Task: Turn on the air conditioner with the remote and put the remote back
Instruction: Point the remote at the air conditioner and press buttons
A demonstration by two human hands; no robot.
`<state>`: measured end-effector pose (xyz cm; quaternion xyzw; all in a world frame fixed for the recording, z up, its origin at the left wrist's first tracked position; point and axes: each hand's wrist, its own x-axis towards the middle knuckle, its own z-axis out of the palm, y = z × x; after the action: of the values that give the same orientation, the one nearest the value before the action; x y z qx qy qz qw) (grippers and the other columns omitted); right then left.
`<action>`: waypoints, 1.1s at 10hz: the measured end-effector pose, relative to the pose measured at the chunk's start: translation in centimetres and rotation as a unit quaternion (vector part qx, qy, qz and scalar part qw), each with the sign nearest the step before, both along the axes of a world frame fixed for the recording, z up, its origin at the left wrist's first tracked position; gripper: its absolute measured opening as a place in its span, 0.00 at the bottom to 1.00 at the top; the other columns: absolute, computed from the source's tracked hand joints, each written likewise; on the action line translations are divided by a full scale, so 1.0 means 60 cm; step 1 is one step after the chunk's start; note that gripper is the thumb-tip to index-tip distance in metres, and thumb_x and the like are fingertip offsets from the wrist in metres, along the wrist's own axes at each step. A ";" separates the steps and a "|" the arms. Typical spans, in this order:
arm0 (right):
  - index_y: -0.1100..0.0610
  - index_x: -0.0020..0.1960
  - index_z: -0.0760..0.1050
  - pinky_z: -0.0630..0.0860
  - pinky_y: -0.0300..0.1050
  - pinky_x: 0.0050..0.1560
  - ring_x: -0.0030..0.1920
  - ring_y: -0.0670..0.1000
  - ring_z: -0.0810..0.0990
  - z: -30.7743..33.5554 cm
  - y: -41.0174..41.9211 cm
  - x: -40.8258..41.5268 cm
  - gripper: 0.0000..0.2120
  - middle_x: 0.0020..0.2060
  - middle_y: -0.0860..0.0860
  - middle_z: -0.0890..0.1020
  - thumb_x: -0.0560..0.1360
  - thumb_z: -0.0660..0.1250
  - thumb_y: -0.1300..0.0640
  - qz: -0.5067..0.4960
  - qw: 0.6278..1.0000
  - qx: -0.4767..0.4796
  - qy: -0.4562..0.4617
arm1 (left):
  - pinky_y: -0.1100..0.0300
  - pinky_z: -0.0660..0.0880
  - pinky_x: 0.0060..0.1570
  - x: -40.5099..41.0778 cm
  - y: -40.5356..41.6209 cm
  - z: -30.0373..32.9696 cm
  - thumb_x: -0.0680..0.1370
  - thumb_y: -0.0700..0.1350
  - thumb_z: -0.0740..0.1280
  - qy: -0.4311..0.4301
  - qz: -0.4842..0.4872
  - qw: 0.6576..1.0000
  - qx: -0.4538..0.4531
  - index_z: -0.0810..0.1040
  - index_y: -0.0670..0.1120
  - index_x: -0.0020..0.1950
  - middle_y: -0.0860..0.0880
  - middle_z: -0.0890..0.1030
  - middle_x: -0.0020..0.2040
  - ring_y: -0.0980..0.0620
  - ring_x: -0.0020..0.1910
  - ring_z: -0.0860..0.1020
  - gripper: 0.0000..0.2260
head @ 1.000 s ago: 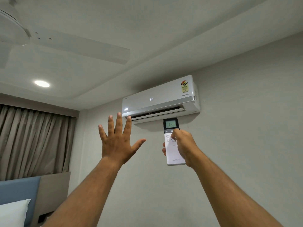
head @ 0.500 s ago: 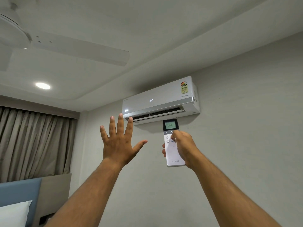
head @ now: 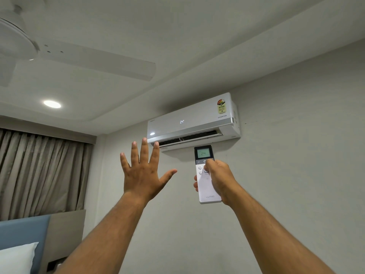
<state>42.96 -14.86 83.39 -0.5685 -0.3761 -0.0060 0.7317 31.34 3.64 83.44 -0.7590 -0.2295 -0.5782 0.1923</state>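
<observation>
White air conditioner (head: 192, 120) with silver trim, yellow-red sticker; white remote (head: 207, 186) with black top, green screen; beige-brown curtains (head: 39, 171); blue headboard (head: 23, 232); white pillow (head: 16, 258); white ceiling fan (head: 87, 62); grey-white wall (head: 296, 155).

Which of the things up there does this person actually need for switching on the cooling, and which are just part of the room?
Needed for the job:
remote, held in the right hand
air conditioner, showing 24
left hand, raised open toward the vent

Just part of the room:
ceiling fan
ceiling light
curtain
pillow
</observation>
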 end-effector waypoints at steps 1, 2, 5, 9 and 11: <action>0.59 0.51 0.72 0.83 0.51 0.35 0.31 0.59 0.84 -0.001 -0.001 0.000 0.07 0.41 0.64 0.84 0.76 0.60 0.57 0.001 1.000 0.001 -0.001 | 0.33 0.45 0.71 0.000 0.000 0.000 0.68 0.77 0.39 -0.001 -0.003 1.000 -0.001 0.45 0.52 0.78 0.43 0.46 0.80 0.38 0.78 0.45 0.45; 0.59 0.51 0.72 0.83 0.51 0.35 0.31 0.60 0.84 -0.001 -0.001 0.000 0.07 0.40 0.64 0.84 0.76 0.60 0.57 0.004 1.000 0.003 0.000 | 0.32 0.45 0.71 0.001 -0.001 -0.001 0.68 0.76 0.40 -0.002 -0.005 1.000 0.001 0.46 0.52 0.78 0.43 0.47 0.80 0.38 0.78 0.45 0.44; 0.59 0.49 0.71 0.83 0.52 0.36 0.31 0.60 0.84 -0.002 -0.004 0.002 0.06 0.40 0.64 0.84 0.76 0.60 0.57 -0.002 1.000 0.003 -0.001 | 0.33 0.45 0.71 0.002 -0.005 0.000 0.68 0.76 0.39 -0.002 0.000 1.000 0.000 0.45 0.51 0.78 0.43 0.47 0.80 0.38 0.78 0.45 0.45; 0.59 0.51 0.71 0.84 0.53 0.37 0.31 0.59 0.85 -0.003 -0.007 0.006 0.07 0.43 0.65 0.85 0.76 0.60 0.56 -0.010 1.000 -0.004 -0.006 | 0.33 0.45 0.71 0.004 -0.006 0.002 0.68 0.77 0.39 -0.002 -0.004 1.000 -0.003 0.46 0.51 0.78 0.43 0.47 0.80 0.38 0.78 0.45 0.45; 0.58 0.50 0.71 0.83 0.54 0.37 0.31 0.60 0.85 -0.003 -0.005 0.008 0.06 0.41 0.65 0.84 0.75 0.60 0.57 -0.008 1.000 0.002 -0.005 | 0.33 0.45 0.71 0.006 -0.005 0.001 0.68 0.77 0.39 -0.002 -0.008 1.000 -0.003 0.45 0.51 0.78 0.43 0.47 0.80 0.38 0.78 0.45 0.45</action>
<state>43.41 -15.19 83.20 -0.5697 -0.3749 -0.0153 0.7312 31.72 3.33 83.50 -0.7601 -0.2258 -0.5807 0.1846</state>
